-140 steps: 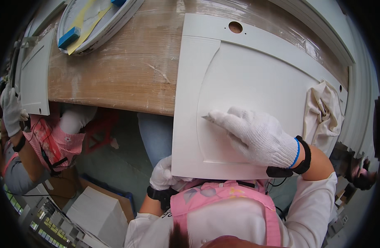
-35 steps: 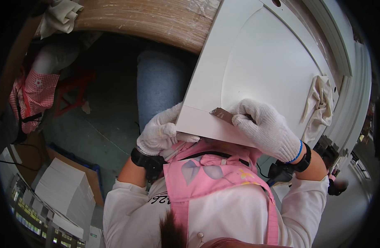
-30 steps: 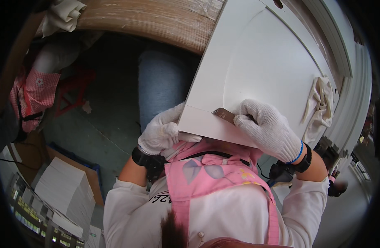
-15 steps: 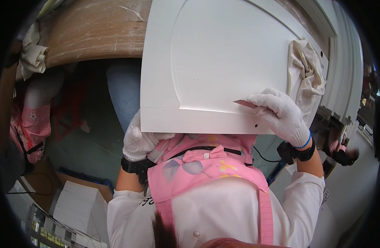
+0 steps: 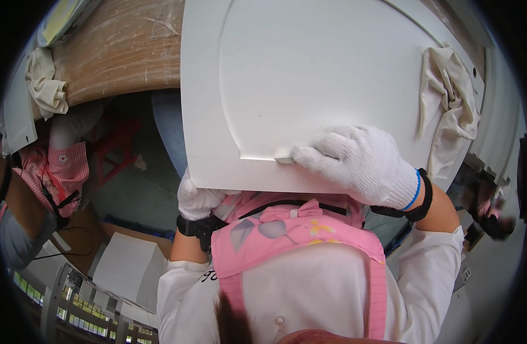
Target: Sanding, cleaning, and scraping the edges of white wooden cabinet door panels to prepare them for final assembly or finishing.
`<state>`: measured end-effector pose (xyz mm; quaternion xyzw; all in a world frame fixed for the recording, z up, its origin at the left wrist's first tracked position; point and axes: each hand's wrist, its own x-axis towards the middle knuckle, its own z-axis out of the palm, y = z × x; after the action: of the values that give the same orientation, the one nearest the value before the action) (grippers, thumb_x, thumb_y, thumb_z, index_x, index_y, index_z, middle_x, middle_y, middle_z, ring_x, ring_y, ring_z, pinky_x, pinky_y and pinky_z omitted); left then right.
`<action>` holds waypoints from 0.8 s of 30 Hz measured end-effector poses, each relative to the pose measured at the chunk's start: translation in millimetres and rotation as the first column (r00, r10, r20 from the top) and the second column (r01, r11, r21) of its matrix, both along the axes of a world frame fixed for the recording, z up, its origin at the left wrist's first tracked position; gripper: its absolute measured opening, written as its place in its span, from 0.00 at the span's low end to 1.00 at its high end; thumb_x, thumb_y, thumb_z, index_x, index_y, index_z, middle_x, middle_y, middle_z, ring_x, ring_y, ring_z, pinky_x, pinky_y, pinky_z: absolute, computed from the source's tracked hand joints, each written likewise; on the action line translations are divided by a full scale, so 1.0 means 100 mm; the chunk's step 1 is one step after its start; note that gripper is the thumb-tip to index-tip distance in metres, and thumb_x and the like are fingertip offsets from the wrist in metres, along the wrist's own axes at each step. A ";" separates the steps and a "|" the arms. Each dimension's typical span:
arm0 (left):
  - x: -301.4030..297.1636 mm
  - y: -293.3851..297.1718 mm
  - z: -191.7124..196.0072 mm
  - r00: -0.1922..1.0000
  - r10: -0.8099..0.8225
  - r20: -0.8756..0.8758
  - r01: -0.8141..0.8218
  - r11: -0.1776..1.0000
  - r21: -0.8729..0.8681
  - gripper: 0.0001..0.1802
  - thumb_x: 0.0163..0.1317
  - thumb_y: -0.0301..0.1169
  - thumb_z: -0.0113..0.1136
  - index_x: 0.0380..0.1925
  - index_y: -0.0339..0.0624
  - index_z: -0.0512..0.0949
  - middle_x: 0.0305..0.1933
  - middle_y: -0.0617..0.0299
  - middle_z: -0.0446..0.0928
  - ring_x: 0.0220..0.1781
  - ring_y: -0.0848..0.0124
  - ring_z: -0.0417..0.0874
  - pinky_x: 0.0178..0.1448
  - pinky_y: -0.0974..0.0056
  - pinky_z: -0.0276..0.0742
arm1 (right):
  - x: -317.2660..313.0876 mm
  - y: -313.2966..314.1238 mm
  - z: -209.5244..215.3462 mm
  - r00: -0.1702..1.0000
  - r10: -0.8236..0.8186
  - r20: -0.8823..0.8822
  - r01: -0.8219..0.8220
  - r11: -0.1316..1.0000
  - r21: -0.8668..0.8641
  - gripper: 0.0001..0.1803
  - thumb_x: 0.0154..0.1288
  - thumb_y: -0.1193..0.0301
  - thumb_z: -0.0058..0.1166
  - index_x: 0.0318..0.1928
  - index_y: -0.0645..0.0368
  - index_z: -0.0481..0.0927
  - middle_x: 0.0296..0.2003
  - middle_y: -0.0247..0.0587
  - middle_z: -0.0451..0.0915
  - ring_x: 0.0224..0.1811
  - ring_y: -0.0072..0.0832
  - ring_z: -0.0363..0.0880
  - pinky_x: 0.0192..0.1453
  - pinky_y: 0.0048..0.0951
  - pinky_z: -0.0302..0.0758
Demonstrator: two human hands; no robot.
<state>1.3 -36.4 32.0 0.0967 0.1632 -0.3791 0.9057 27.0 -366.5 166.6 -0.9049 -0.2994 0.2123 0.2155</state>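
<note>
A white door panel with a curved recessed groove lies before me. My right hand, in a white knit glove, rests on its near part. The fingers pinch a small thin piece of sandpaper against the groove near the panel's front edge; most of the piece is hidden under the fingers. My left hand, also gloved, grips the panel's near left corner, with some fingers out of sight below the edge. A crumpled cream cloth lies on the panel's right side.
Brown ribbed wrapping covers the bench at the upper left, where another cream cloth hangs. A person in a checked pink apron sits at the left, near a red stool. Below stands a white box.
My right hand has moved left along the groove, and the sandpaper, raised before, now lies lower against it. My left hand stays at the panel's corner. The view has shifted slightly.
</note>
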 end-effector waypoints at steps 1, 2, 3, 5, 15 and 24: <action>0.00 0.02 0.00 1.000 0.007 -0.004 -0.007 1.000 0.007 0.42 0.56 0.33 0.69 0.63 0.21 0.59 0.59 0.27 0.68 0.57 0.33 0.75 0.58 0.36 0.77 | -0.04 -0.11 -0.01 1.000 0.022 0.018 -0.022 1.000 0.004 0.25 0.52 0.69 0.52 0.55 0.49 0.75 0.32 0.34 0.75 0.32 0.33 0.78 0.30 0.32 0.75; 0.00 0.03 0.03 1.000 -0.008 0.012 0.008 1.000 0.013 0.41 0.56 0.33 0.69 0.63 0.21 0.60 0.59 0.27 0.68 0.57 0.33 0.76 0.56 0.36 0.78 | -0.06 -0.20 -0.01 0.998 0.044 0.038 -0.045 0.999 0.011 0.28 0.49 0.68 0.53 0.56 0.49 0.76 0.31 0.33 0.75 0.29 0.32 0.77 0.28 0.33 0.72; 0.01 0.04 0.06 0.999 -0.024 0.027 0.023 1.000 0.020 0.41 0.55 0.33 0.70 0.62 0.21 0.60 0.59 0.27 0.68 0.56 0.33 0.76 0.55 0.36 0.79 | -0.06 -0.23 -0.01 0.998 0.054 0.036 -0.054 0.998 0.019 0.28 0.49 0.68 0.53 0.56 0.49 0.76 0.31 0.33 0.75 0.29 0.32 0.77 0.28 0.33 0.72; 0.02 0.04 0.05 0.999 -0.036 0.036 0.035 0.999 0.037 0.41 0.56 0.34 0.69 0.62 0.21 0.60 0.59 0.28 0.69 0.55 0.33 0.77 0.53 0.36 0.79 | -0.13 -0.23 -0.03 0.990 0.075 0.116 -0.078 0.997 0.024 0.28 0.49 0.67 0.53 0.56 0.51 0.76 0.30 0.32 0.74 0.29 0.31 0.76 0.28 0.32 0.72; -0.06 0.13 -0.05 0.998 -0.006 0.067 0.009 0.999 -0.040 0.41 0.56 0.35 0.69 0.63 0.23 0.61 0.59 0.29 0.69 0.55 0.33 0.77 0.52 0.34 0.78 | 0.05 -0.16 -0.08 0.994 0.107 0.026 -0.109 0.989 0.097 0.27 0.49 0.66 0.53 0.54 0.52 0.77 0.34 0.34 0.76 0.31 0.31 0.77 0.28 0.32 0.72; 0.00 0.12 0.04 0.984 -0.061 -0.165 0.058 0.998 -0.024 0.41 0.54 0.34 0.70 0.61 0.20 0.62 0.57 0.28 0.69 0.55 0.33 0.76 0.52 0.30 0.77 | 0.11 -0.01 -0.05 0.982 -0.162 -0.097 0.179 0.962 0.207 0.31 0.44 0.77 0.60 0.56 0.55 0.77 0.33 0.36 0.79 0.31 0.37 0.78 0.32 0.35 0.73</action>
<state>1.3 -24.3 35.7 0.0612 0.2312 -0.4144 0.8781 37.7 -367.9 161.4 -0.8896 -0.2326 0.1951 0.3413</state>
